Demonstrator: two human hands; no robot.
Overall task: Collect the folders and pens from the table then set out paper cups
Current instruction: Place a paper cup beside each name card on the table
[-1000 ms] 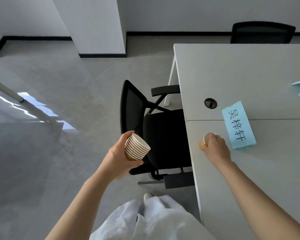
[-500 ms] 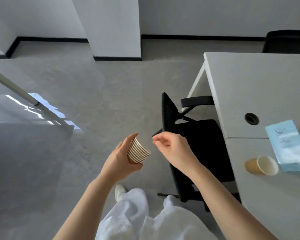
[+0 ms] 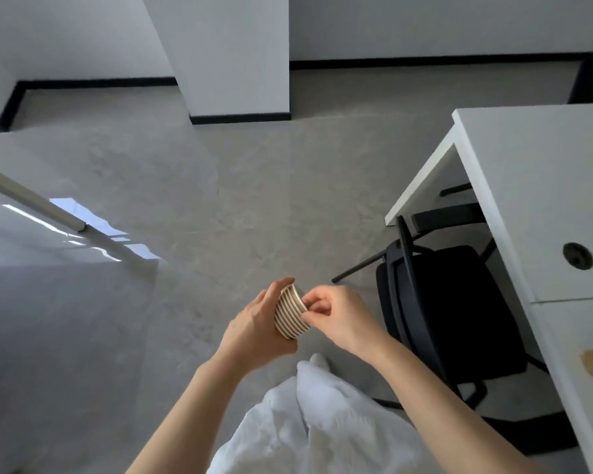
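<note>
Bare forearms, seemingly white trousers (image 3: 322,422)

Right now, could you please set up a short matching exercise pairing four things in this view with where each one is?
Things:
1. stack of paper cups
2. black chair
3. right hand
4. round cable hole

Places:
A. set in the white table top
B. pinching the stack's top rim
C. held in the left hand
D. tucked under the table edge

Pairs: 1-C, 2-D, 3-B, 4-A

Grey floor (image 3: 220,200) (sunlit patch at left), white pillar (image 3: 233,53), black chair (image 3: 452,302) tucked under what looks like a white table (image 3: 534,172).
</note>
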